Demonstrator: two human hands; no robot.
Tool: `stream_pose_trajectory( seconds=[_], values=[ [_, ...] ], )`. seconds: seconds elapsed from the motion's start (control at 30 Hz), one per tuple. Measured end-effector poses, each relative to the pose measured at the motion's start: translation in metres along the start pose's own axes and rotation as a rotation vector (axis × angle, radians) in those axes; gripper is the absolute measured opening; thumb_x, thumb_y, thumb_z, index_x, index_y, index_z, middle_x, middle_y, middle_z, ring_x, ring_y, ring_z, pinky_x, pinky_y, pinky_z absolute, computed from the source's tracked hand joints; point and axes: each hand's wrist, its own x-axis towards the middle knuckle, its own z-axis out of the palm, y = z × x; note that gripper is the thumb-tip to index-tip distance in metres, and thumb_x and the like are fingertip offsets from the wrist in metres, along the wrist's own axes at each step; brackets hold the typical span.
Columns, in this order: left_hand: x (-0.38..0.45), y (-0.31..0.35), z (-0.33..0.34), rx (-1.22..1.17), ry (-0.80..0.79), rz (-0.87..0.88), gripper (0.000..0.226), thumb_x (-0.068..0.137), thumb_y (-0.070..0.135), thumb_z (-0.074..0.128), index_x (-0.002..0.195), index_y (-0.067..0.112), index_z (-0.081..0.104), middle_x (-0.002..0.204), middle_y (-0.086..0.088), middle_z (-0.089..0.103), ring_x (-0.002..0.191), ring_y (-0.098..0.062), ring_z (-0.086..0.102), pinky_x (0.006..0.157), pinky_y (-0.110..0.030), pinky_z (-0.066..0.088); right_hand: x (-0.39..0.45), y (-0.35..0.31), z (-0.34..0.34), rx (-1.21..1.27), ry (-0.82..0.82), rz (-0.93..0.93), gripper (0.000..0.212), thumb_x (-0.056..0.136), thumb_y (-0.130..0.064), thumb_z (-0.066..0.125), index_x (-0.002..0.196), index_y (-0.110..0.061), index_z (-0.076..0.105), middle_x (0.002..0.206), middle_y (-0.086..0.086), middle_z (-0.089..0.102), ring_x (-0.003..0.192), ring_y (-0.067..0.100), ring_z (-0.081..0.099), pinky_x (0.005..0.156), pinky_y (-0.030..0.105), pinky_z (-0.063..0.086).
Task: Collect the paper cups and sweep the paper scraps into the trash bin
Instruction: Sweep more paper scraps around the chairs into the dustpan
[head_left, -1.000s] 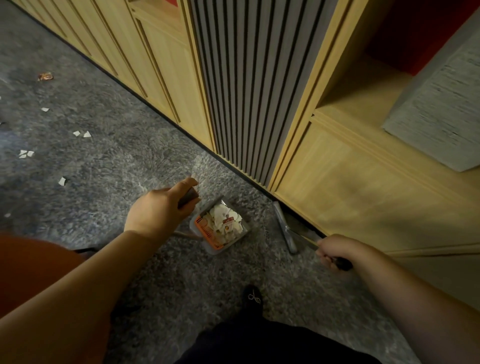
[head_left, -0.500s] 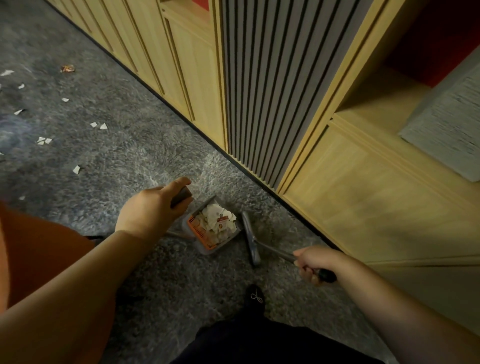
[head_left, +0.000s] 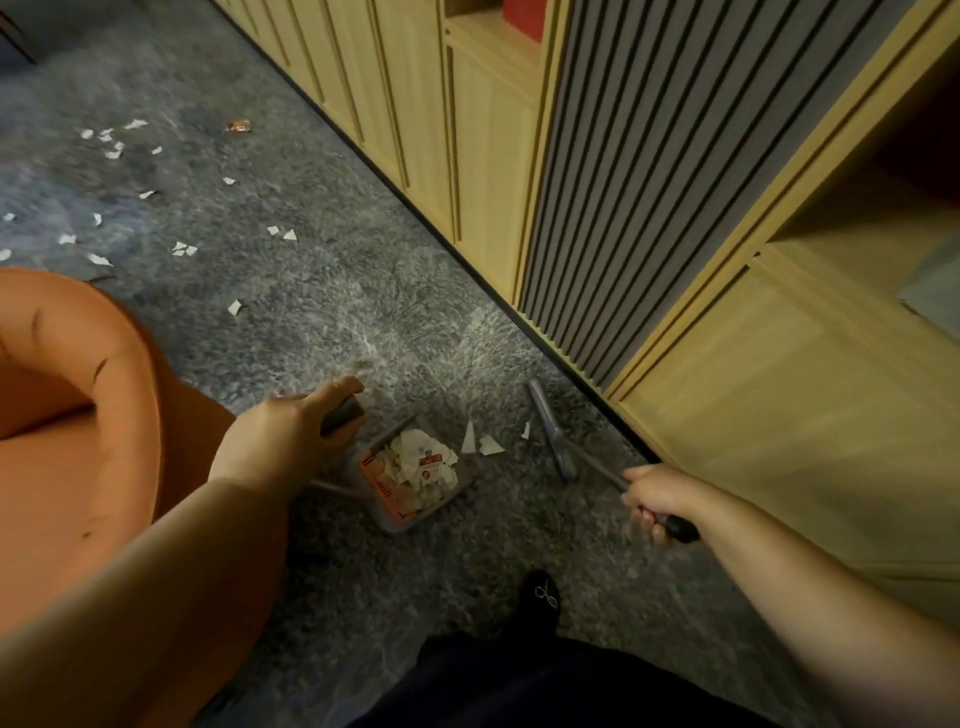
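Left hand (head_left: 278, 441) hides dustpan handle; far scraps (head_left: 111, 143) blurred.

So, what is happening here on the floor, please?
A person is sweeping torn paper off a grey carpet. The left hand grips the handle of a dustpan already holding a pile of scraps. The right hand grips a small broom, whose head rests near the cabinet base. A few scraps lie between broom and dustpan, and many more scattered scraps remain farther away beside an orange chair.

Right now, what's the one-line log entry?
left hand grips dustpan handle | right hand grips broom | scraps between | more scraps behind
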Motion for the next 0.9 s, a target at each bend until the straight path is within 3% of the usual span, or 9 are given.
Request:
stream_pose_trajectory(
  seconds=[0.1, 0.27, 0.5, 0.73, 0.9],
  values=[
    [-0.013, -0.013, 0.004, 0.002, -0.028, 0.006, 0.043, 0.084, 0.035, 0.072, 0.125, 0.026, 0.062, 0.074, -0.012, 0.069, 0.059, -0.033, 0.064, 0.049, -0.028, 0.039, -0.001, -0.006, 0.006, -0.050, 0.006, 0.024, 0.044, 0.100, -0.007, 0.042, 0.143, -0.009, 0.035, 0.062, 0.006, 0.045, 0.048, 0.012, 0.036, 0.044, 0.025, 0.029],
    [-0.018, -0.022, 0.013, 0.003, -0.030, 0.044, 0.043, 0.081, 0.027, 0.077, 0.121, 0.018, 0.066, 0.072, -0.015, 0.069, 0.054, -0.034, 0.063, 0.048, -0.024, 0.032, 0.009, -0.010, 0.022, -0.103, 0.029, 0.058, 0.041, 0.099, -0.007, 0.044, 0.139, 0.000, 0.040, 0.066, 0.008, 0.044, 0.051, 0.014, 0.034, 0.049, 0.027, 0.028],
    [-0.015, -0.031, 0.031, -0.023, -0.088, 0.043, 0.042, 0.087, 0.037, 0.068, 0.127, 0.024, 0.060, 0.082, -0.013, 0.070, 0.066, -0.034, 0.066, 0.051, -0.028, 0.036, 0.026, -0.010, 0.042, -0.146, 0.003, 0.078, 0.044, 0.100, -0.010, 0.045, 0.142, -0.003, 0.037, 0.061, 0.007, 0.043, 0.051, 0.013, 0.035, 0.046, 0.026, 0.030],
    [-0.004, -0.044, 0.036, -0.049, -0.106, 0.008, 0.047, 0.087, 0.040, 0.067, 0.131, 0.026, 0.057, 0.084, -0.017, 0.070, 0.070, -0.037, 0.066, 0.054, -0.032, 0.041, 0.033, -0.008, 0.069, -0.244, -0.089, 0.007, 0.059, 0.100, -0.007, 0.042, 0.152, -0.017, 0.019, 0.059, 0.005, 0.045, 0.047, 0.012, 0.038, 0.037, 0.020, 0.031],
    [-0.005, -0.043, 0.038, -0.053, -0.080, 0.052, 0.045, 0.087, 0.036, 0.069, 0.129, 0.021, 0.060, 0.084, -0.016, 0.071, 0.066, -0.037, 0.066, 0.052, -0.036, 0.048, 0.034, -0.005, 0.095, -0.403, -0.063, -0.056, 0.051, 0.098, -0.006, 0.041, 0.148, -0.013, 0.031, 0.054, 0.005, 0.048, 0.041, 0.012, 0.042, 0.033, 0.016, 0.032]
  ],
)
